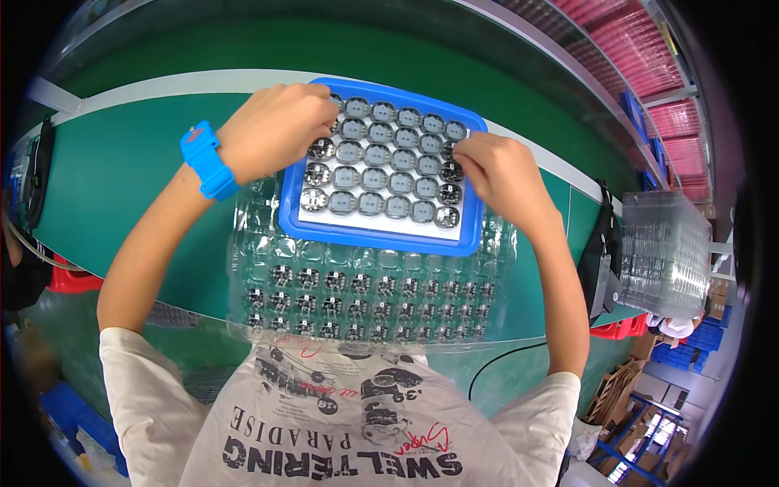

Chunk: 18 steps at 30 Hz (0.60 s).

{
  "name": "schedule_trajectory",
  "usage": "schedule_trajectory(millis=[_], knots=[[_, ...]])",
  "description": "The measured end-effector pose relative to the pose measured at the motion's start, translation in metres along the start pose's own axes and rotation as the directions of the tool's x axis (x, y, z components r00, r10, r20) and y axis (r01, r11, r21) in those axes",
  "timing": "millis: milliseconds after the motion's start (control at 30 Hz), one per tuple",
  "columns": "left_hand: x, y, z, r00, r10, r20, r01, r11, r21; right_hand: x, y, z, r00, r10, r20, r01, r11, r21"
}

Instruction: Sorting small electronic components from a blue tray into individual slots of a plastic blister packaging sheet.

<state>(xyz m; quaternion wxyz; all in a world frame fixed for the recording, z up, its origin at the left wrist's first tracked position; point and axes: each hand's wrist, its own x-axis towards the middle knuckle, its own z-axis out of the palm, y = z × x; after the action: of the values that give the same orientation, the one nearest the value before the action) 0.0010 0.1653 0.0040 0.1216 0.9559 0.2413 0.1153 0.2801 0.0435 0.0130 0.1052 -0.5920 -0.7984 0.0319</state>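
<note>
Clear blister tray (365, 300) lies below fingers (324, 122), under blue tray (381, 239).

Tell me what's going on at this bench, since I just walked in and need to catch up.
A person stands over a green work surface, both hands on a blue tray filled with rows of small round parts. The left hand, a blue watch on its wrist, rests on the tray's far left corner; the right hand is at its right edge, fingertips on the parts. The tray sits on a clear plastic blister sheet whose nearer pockets hold small dark round components. A stack of clear trays stands to the right.
</note>
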Motion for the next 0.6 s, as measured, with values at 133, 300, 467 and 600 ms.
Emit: schedule_trajectory(millis=[133,300,467,600], knots=[[0.003,0.001,0.001,0.999,-0.024,0.034,0.024,1.000,0.013,0.000,0.001,0.004,0.999,0.000,0.032,0.002,0.998,-0.056],[0.008,-0.007,0.001,0.989,-0.040,0.146,0.036,0.999,0.027,0.012,0.003,-0.007,0.990,-0.013,0.140,0.016,1.000,-0.021],[0.008,-0.017,-0.003,0.991,0.007,0.136,0.009,0.993,-0.117,0.005,0.006,0.006,0.999,-0.034,0.011,0.034,0.997,0.071],[0.005,-0.016,-0.007,0.999,0.007,0.035,0.001,0.975,-0.223,0.002,0.006,0.006,0.994,-0.051,-0.092,0.056,0.997,0.058]])
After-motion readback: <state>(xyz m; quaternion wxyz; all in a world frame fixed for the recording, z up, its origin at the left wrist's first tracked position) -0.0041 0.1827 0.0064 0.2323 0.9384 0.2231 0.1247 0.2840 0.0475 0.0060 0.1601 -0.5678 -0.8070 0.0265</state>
